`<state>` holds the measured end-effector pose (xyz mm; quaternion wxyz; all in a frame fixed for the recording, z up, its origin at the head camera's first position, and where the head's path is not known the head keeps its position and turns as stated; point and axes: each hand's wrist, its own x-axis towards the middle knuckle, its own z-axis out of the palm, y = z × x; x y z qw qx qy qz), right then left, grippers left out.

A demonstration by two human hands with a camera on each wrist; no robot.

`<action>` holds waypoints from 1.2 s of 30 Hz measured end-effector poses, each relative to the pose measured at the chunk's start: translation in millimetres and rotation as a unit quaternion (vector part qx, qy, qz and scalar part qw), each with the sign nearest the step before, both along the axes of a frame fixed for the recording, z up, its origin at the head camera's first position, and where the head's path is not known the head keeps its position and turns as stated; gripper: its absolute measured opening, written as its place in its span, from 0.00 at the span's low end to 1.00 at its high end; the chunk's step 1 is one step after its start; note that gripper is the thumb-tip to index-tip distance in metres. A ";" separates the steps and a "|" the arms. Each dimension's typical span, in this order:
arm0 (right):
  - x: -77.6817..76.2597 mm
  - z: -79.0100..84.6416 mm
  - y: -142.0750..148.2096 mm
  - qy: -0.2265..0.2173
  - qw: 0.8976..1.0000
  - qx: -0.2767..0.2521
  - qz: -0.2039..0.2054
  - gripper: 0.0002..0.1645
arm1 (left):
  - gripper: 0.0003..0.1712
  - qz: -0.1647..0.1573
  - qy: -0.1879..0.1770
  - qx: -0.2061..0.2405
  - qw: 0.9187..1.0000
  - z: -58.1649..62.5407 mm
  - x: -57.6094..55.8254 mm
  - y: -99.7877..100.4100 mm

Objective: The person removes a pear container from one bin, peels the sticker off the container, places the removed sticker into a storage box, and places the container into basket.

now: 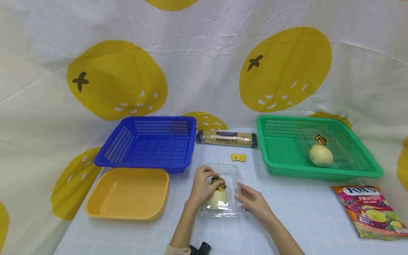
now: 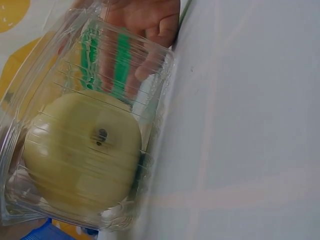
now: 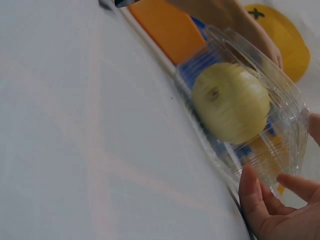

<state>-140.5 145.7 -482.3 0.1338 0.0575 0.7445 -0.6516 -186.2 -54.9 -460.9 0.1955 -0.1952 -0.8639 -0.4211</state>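
A clear plastic clamshell box (image 1: 234,173) with a lid lies on the table between both hands. Inside it is one pale yellow round fruit (image 2: 82,150) with a dark dimple; its kind is unclear. On the lid is a round dark-and-gold sticker (image 1: 220,181). My left hand (image 1: 204,186) lies over the lid's left part, its fingers and thumb touching the top around the sticker. At the box's right edge my right hand (image 1: 255,202) holds the rim with thumb and fingers; these also show in the right wrist view, around the end of the box.
A yellow wrapped candy (image 1: 238,157) and a spaghetti pack (image 1: 227,139) lie behind the box. At left are a blue basket (image 1: 145,164) and a yellow tray (image 1: 127,215). A green basket (image 1: 318,173) holds another boxed fruit (image 1: 321,156); a Fox's candy bag (image 1: 371,212) lies before it.
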 end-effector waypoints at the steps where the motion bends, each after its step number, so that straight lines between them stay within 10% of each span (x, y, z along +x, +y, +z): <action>1: 0.0 -0.2 0.0 0.000 1.000 0.000 0.000 0.37 | 0.09 0.001 0.001 0.002 1.000 0.0 -0.1 0.2; 36: 3.2 1.6 -0.5 0.009 1.000 0.008 -0.001 0.36 | 0.05 0.002 -0.005 0.005 1.000 -3.8 -3.3 4.4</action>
